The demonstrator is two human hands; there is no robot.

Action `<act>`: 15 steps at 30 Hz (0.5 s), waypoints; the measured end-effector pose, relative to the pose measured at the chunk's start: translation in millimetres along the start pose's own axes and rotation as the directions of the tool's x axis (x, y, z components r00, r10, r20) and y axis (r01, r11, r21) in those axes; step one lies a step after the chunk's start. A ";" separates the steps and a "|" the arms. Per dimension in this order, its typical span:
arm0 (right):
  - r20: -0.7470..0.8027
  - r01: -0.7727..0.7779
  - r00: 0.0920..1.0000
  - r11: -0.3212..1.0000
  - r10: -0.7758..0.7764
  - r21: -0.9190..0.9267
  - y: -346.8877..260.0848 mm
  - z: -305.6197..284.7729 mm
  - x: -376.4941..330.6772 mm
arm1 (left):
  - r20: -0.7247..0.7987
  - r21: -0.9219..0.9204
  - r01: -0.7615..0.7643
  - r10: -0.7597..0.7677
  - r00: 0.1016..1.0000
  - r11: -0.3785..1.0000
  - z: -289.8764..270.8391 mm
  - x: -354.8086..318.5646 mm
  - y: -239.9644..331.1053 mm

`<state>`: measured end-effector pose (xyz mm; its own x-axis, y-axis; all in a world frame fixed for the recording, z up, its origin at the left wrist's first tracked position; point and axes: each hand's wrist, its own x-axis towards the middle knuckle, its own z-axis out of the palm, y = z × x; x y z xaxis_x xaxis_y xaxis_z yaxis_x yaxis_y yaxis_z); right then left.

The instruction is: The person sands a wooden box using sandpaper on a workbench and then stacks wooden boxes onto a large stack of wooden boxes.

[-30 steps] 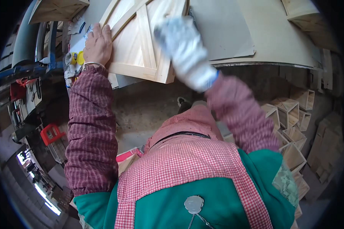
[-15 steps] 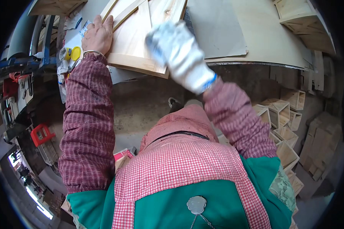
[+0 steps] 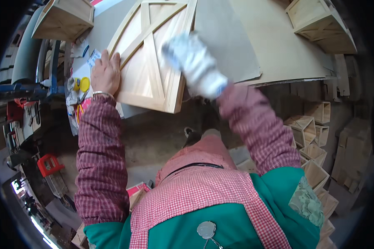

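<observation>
Plainly, the left grip, outstretched, touches the wooden panel.

A pale tabletop spreads right of the right fingers. On their near side lies dim floor, wooden boxes crowding farther right. Well left of the left fingers, a white strip of light glows.
</observation>
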<state>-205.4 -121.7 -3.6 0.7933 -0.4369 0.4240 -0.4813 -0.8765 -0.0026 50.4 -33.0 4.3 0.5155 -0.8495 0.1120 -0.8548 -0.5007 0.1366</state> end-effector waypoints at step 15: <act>-0.202 0.020 0.979 0.975 0.025 0.219 81.9 55.6 57.0 | -0.058 0.014 -0.053 0.054 0.997 0.998 -10.7 -3.3 -3.0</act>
<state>-178.9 -229.7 -30.1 0.6891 -0.4089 0.5983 -0.3717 -0.9082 -0.1927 52.0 -26.9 14.0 0.4714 -0.8642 0.1759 -0.8817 -0.4572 0.1165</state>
